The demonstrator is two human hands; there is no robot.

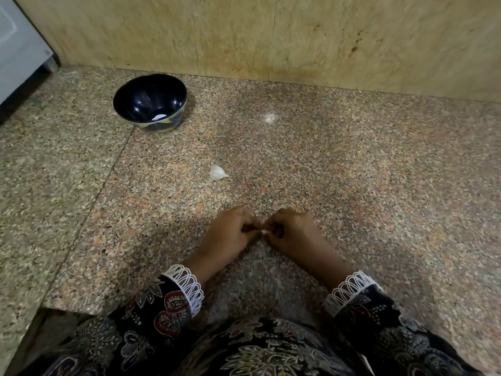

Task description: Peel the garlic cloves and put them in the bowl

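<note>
Speckled granite desk [352, 164]. Left hand [230, 234] and right hand [292, 232]: both grips pinch one small white garlic clove [265, 232] near the front edge. One papery clove [217, 173] lies mid-desk. One glossy black bowl [127, 104] sits toward the rear-left corner.

We've got one whitish garlic clove [217, 173] lying loose on the counter, pointy tip aimed right. The bowl [150, 102], dark and glossy inside, sits upright well behind it to the left, something small and pale at its bottom.
</note>
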